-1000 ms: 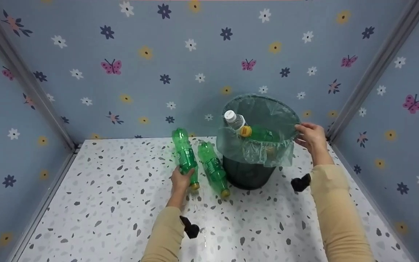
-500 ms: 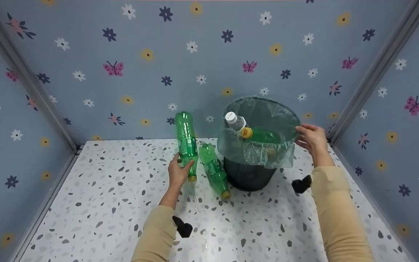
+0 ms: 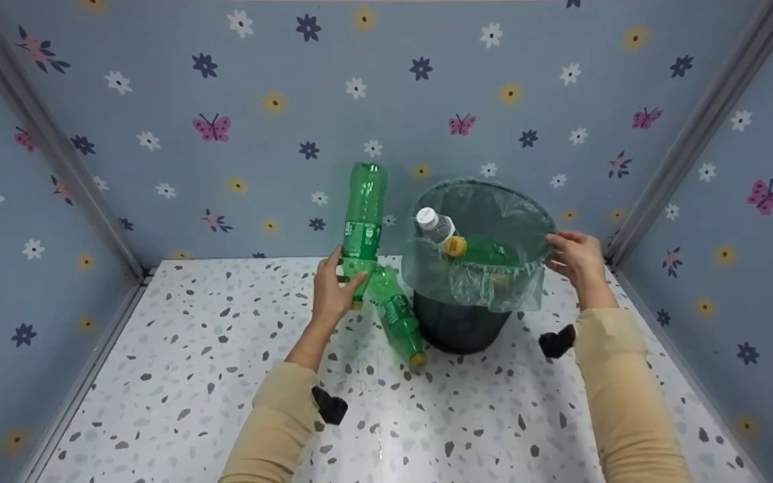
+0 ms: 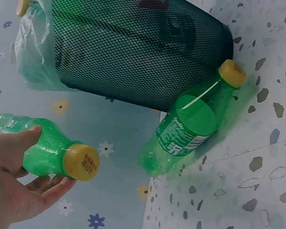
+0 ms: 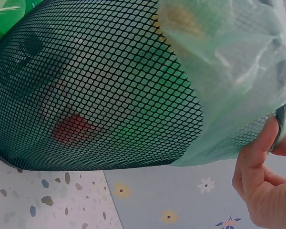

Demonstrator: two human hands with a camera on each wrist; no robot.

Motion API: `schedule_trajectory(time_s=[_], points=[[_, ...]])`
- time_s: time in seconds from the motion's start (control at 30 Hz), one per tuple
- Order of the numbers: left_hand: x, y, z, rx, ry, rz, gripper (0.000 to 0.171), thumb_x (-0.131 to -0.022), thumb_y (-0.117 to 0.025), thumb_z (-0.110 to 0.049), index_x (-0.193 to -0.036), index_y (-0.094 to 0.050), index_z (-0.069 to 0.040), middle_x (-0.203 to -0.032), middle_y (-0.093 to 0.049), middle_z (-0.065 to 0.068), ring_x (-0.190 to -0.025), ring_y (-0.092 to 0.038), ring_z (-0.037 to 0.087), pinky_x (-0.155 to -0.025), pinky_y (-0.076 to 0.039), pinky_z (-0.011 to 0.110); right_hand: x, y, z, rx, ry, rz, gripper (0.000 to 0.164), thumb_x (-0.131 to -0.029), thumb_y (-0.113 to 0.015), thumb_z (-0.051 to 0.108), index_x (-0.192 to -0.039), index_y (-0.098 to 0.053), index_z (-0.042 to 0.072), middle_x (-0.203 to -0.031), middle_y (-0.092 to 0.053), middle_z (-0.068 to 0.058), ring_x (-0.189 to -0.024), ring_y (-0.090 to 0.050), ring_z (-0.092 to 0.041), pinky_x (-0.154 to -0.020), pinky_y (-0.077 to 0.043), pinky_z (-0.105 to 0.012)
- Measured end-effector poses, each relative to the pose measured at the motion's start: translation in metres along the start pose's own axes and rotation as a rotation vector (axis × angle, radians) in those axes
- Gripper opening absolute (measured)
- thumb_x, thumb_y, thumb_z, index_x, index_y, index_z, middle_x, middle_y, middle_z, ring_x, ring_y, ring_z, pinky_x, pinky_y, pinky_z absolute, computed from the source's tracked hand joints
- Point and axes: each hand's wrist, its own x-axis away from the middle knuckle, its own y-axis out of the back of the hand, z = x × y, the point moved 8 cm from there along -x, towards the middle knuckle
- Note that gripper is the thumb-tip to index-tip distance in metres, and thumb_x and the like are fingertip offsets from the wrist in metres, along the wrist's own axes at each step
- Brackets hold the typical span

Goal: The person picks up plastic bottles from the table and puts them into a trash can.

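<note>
My left hand (image 3: 334,287) grips a green plastic bottle (image 3: 364,221) near its neck, base up and yellow cap (image 4: 81,162) down, lifted above the speckled surface. A second green bottle (image 3: 396,314) lies on that surface, beside the bin. The black mesh bin (image 3: 460,329) has a pale green plastic bag (image 3: 420,272) folded over its rim. With thumb and fingers, my right hand (image 3: 578,258) pinches the bag and rim at the right side. Inside the bin are a clear bottle with a white cap (image 3: 427,216) and a green bottle with a yellow cap (image 3: 455,246).
A blue wall (image 3: 259,154) with flowers and butterflies stands right behind the bin. Side walls (image 3: 749,255) close in the speckled white surface (image 3: 178,376) at left and right. Through the mesh, a red item (image 5: 71,129) shows inside the bin.
My left hand has raised the green bottle off the surface, moving it up and slightly right, and turned it more upright. The right hand has stayed at the bin's rim.
</note>
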Motion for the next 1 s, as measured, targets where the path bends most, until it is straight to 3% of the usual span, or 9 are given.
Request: schedule_trajectory(time_s=[0.33,0.73,1.0], points=[[-0.022,0.002,-0.05,-0.107,-0.138,0.031,0.066,-0.081,-0.065,-0.016,-0.136,-0.032,-0.001,-0.122,-0.04,0.021,-0.111,-0.042,0.033,-0.089,-0.038,0.044,0.0,0.0,0.001,-0.007,0.014,0.003,0.054,-0.089,-0.053,0.018,-0.137,-0.031,0.003,-0.103,-0.046,-0.002,-0.079,-0.052,-0.011,-0.066,-0.047,-0.022],[-0.046,-0.005,-0.101,-0.371,-0.234,0.11,0.064,-0.083,-0.062,-0.015,-0.139,-0.031,-0.012,-0.126,-0.038,0.014,-0.108,-0.045,0.027,-0.075,-0.045,0.038,0.001,0.0,0.0,-0.012,0.014,0.016,0.051,-0.089,-0.051,0.017,-0.134,-0.034,0.002,-0.099,-0.046,-0.002,-0.082,-0.053,-0.014,-0.061,-0.048,-0.021],[-0.054,-0.015,-0.141,-0.641,-0.334,0.161,0.063,-0.084,-0.061,-0.011,-0.139,-0.03,-0.016,-0.128,-0.036,0.013,-0.105,-0.045,0.029,-0.069,-0.046,0.039,0.001,0.0,0.001,-0.017,0.02,0.016,0.051,-0.089,-0.051,0.016,-0.135,-0.033,0.002,-0.098,-0.046,-0.001,-0.077,-0.054,-0.011,-0.061,-0.048,-0.021]])
